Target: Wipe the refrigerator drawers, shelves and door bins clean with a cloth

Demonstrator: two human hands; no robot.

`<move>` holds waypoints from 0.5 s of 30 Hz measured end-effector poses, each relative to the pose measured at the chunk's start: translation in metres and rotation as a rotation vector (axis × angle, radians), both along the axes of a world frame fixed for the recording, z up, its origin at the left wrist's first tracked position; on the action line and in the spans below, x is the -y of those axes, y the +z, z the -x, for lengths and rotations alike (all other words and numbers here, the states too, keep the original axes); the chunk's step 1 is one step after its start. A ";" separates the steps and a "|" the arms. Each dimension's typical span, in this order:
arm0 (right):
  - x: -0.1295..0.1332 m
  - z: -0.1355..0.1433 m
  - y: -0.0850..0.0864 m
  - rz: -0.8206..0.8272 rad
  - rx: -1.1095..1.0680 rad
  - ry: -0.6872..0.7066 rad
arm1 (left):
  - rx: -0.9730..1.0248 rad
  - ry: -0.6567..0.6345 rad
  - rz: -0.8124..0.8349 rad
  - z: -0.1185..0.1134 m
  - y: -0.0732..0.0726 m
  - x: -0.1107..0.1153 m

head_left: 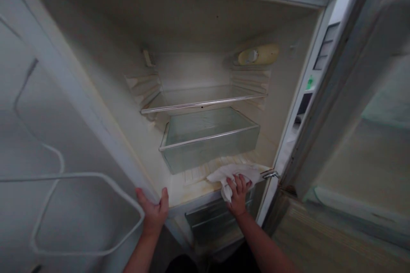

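A refrigerator (pixel 126 149) stands in front of me with its compartment exposed. My left hand (pixel 153 211) is wrapped round the lower part of its left side edge, thumb and fingers on either side of the frame. In my right hand (pixel 237 196) is a crumpled white cloth (pixel 238 173), pressed against the front right of the compartment floor (pixel 192 182). Part of the cloth hangs over the front lip. Just behind it sits a clear drawer (pixel 211 147), slightly askew, below a glass shelf (pixel 205 103).
The refrigerator door (pixel 361 166) hangs open on the right, near my right arm. A metal hinge (pixel 270 174) sticks out beside the cloth. Below is a lower compartment with a dark drawer (pixel 218 222). A white cable (pixel 96 175) loops at left. A yellowish lamp housing (pixel 264 54) is inside.
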State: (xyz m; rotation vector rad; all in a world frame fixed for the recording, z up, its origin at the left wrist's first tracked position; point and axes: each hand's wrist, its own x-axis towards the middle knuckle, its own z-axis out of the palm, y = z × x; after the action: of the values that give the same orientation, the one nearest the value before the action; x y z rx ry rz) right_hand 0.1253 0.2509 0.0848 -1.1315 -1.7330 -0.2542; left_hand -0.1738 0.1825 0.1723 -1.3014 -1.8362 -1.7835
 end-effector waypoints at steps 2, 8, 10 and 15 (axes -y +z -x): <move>0.014 0.000 0.016 0.074 -0.059 0.045 | 0.039 0.033 0.029 -0.009 0.008 0.003; 0.075 -0.005 0.044 0.439 -0.492 0.478 | 0.003 -0.009 0.027 -0.024 0.017 0.014; 0.100 -0.010 0.044 0.705 -0.855 0.567 | -0.025 -0.035 0.025 -0.030 0.012 0.026; 0.166 -0.027 0.028 1.235 -1.615 0.622 | -0.140 -0.136 -0.029 -0.089 -0.027 0.084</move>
State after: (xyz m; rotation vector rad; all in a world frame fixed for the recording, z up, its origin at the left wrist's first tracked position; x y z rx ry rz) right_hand 0.1519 0.0851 0.1128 -0.8909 -0.4523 1.8130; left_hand -0.0845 0.0982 0.1455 -1.5315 -1.6778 -1.7295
